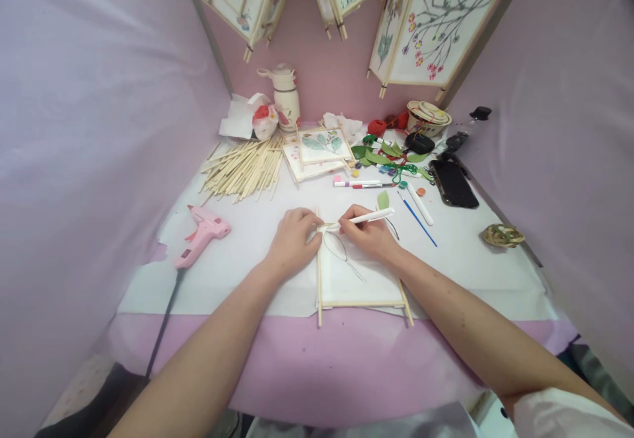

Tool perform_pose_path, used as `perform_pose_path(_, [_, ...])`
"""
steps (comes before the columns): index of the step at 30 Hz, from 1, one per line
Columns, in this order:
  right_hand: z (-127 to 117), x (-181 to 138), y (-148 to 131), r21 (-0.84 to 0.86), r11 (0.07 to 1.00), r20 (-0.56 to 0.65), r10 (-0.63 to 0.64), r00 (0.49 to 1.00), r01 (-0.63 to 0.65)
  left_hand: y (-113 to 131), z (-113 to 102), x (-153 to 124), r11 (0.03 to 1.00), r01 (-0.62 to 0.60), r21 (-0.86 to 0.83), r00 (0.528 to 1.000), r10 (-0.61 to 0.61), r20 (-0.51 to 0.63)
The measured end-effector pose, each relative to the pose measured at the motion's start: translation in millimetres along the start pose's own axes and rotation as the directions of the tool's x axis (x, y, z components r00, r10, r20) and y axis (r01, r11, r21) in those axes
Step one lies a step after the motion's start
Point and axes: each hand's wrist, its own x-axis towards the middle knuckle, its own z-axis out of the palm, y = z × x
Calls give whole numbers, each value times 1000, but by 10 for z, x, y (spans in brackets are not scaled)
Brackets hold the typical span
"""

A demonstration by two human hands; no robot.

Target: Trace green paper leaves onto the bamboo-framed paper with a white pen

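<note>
Right grip (370, 233): fingers closed around a white pen (379, 215).
Left grip (296, 237): touching the panel (356, 287) at its upper left; whether clenched, cannot tell.
Panel: white sheet framed by pale sticks, thin dark leaf-like outline, flat on the bench (257, 286).
Tub (426, 125) lettering: unreadable.
Hidden: panel's top, behind hands.
Cut off: painted lanterns (448, 28) overhead.

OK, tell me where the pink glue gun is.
In the head view, the pink glue gun lies at the left of the white sheet, on the near side of the stick pile and left of the left hand.
</note>
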Motion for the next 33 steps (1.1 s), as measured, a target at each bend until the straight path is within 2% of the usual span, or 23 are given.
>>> perform_pose_path(5, [-88, -8, -49, 3, 1000, -70, -22, 997, 22, -7, -8, -3, 1000, -8, -5, 1000, 8, 3])
perform_pose_path(10, [-331, -164, -139, 58, 996, -103, -67, 992, 73, -31, 0, -9, 999, -29, -17, 1000, 29, -10])
perform_pose_path(14, [-517, -395, -124, -11, 1000, -238, -13, 971, 10, -31, -11, -8, 1000, -29, -11, 1000, 29, 3])
perform_pose_path(17, [-590, -531, -5, -71, 995, -376, 34, 926, -66, -23, -22, -6, 1000, -20, -12, 1000, 20, 4])
perform_pose_path(20, [-628, -592, 155, -120, 986, -439, 50, 897, -114, -20, -23, -8, 1000, -20, -11, 1000, 20, -16])
perform_pose_path(25, [-657, -576, 332, -170, 977, -437, 39, 899, -126, -25, 1, -14, 1000, -17, 18, 998, 18, -67])
perform_pose_path(29, [-657, -556, 376, -381, 914, -380, -17, 925, -140, -29, 17, -17, 999, 6, 36, 994, -2, -110])
perform_pose_path(33, [-648, -554, 385, -531, 829, -309, 3, 951, -175, -35, 21, -23, 998, 22, 56, 990, -14, -137])
